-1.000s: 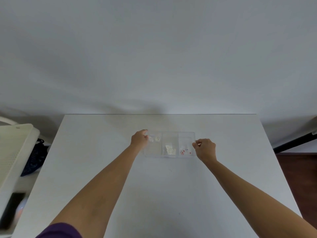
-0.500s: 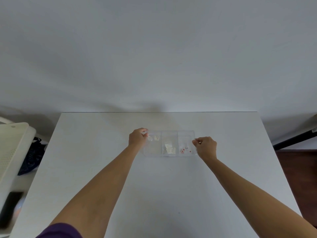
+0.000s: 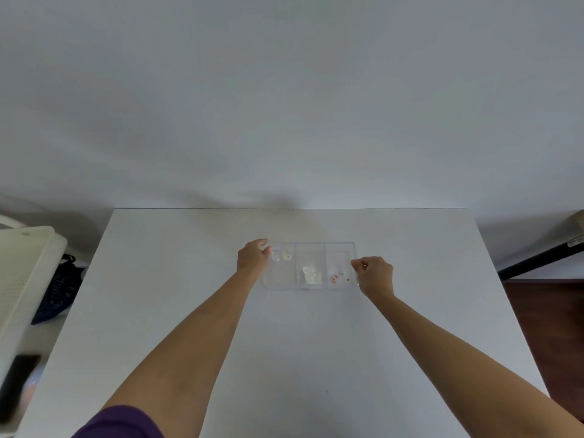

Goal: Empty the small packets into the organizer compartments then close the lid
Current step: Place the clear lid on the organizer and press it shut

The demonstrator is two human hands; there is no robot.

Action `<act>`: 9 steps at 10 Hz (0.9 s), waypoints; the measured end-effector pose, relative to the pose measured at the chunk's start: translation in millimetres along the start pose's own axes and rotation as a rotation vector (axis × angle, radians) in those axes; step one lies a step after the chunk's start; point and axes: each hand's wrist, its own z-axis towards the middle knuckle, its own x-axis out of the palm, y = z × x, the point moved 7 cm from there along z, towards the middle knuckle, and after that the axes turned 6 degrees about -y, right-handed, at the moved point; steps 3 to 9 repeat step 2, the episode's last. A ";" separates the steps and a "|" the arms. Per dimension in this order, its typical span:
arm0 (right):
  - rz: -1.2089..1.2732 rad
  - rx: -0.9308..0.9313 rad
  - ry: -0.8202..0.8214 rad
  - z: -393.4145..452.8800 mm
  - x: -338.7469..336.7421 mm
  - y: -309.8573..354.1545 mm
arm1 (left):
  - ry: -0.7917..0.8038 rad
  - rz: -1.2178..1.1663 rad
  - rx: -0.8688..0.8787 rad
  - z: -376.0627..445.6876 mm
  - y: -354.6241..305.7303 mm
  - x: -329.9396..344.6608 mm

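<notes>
While both arms reach forward across white table [image 3: 196, 279], clear three-compartment organizer [image 3: 309, 246] lies flat near table's middle, long side running from 9 o'clock to 3 o'clock. Left hand [image 3: 252, 258] at organizer's 9 o'clock end, fingers curled over far left corner and touching rim; whether pinching lid or only resting there, cannot tell. Right hand [image 3: 376, 275] at 3 o'clock end, thumb and forefinger pressed together at edge of right compartment, apparently nipping thin clear edge; exact thing pinched too faint to make out. Left compartment: two small pale round pieces [image 3: 282, 257] toward 12 o'clock side. Middle compartment: little heap of whitish bits [image 3: 311, 275] toward 6 o'clock side. Right compartment: few small red pieces [image 3: 338, 277] near 6 o'clock side, close beside right thumb. Lid state unclear through transparent plastic. Purple sleeve [image 3: 120, 423] at frame's lower edge on left arm. Off table at 9 o'clock, cream perforated panel [image 3: 22, 267] with dark blue bag [image 3: 55, 295] beside it; at 3 o'clock, black bar [image 3: 543, 259] above brown floor [image 3: 550, 327].
</notes>
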 end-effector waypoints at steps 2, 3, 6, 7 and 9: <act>0.090 -0.018 -0.084 -23.0 -10.9 -13.7 | -0.175 -0.068 -0.017 -27.8 13.0 -14.1; 0.090 -0.018 -0.084 -23.0 -10.9 -13.7 | -0.175 -0.068 -0.017 -27.8 13.0 -14.1; 0.090 -0.018 -0.084 -23.0 -10.9 -13.7 | -0.175 -0.068 -0.017 -27.8 13.0 -14.1; 0.090 -0.018 -0.084 -23.0 -10.9 -13.7 | -0.175 -0.068 -0.017 -27.8 13.0 -14.1; 0.090 -0.018 -0.084 -23.0 -10.9 -13.7 | -0.175 -0.068 -0.017 -27.8 13.0 -14.1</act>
